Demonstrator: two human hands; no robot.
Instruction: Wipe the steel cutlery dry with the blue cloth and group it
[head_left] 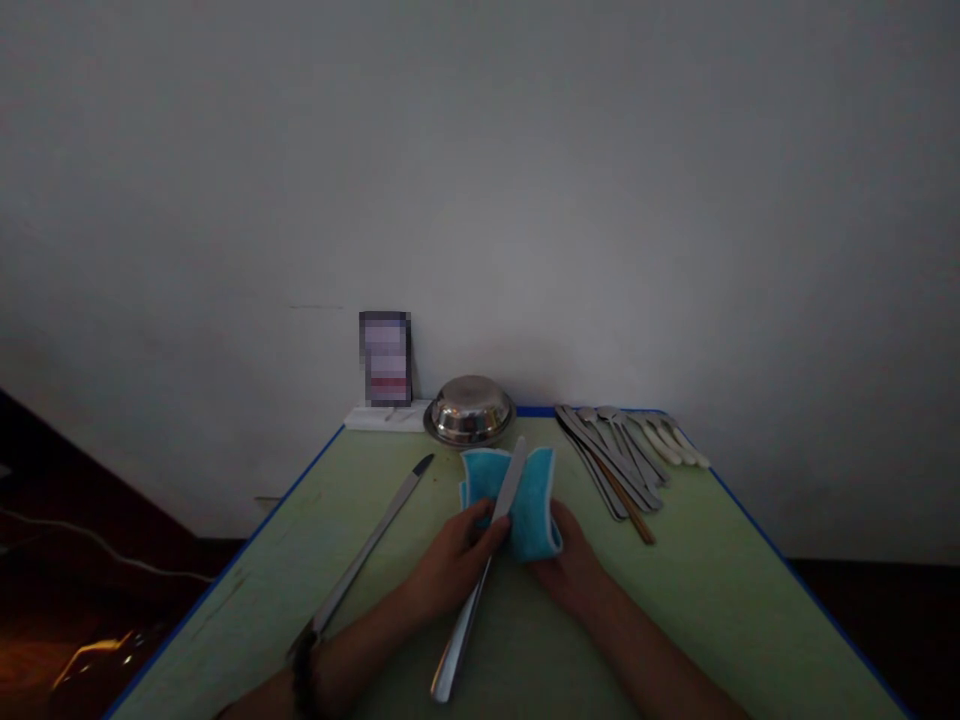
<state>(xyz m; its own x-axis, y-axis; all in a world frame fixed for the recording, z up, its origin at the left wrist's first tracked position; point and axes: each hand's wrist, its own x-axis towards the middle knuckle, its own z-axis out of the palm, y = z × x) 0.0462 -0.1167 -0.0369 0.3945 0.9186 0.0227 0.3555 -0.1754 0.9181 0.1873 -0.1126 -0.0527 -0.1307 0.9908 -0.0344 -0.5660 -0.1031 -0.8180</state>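
In the head view, my left hand point(461, 560) is closed around the middle of a table knife point(466, 625). Its blade points away from me across a folded blue cloth point(541, 510), and its handle end points toward me. My right hand point(570, 565) grips the cloth from below and from the right side, with its fingers mostly hidden under the fabric. Another knife point(371, 545) lies slanted on the table, left of my left hand, its near end partly behind my left forearm.
A metal bowl point(471, 410) sits upside down at the back of the green table point(262, 600). Spoons point(630, 445), more knives point(611, 455), brown chopsticks point(630, 510) and white-handled cutlery point(664, 440) lie at the right. A blurred phone-like screen point(388, 360) leans against the wall.
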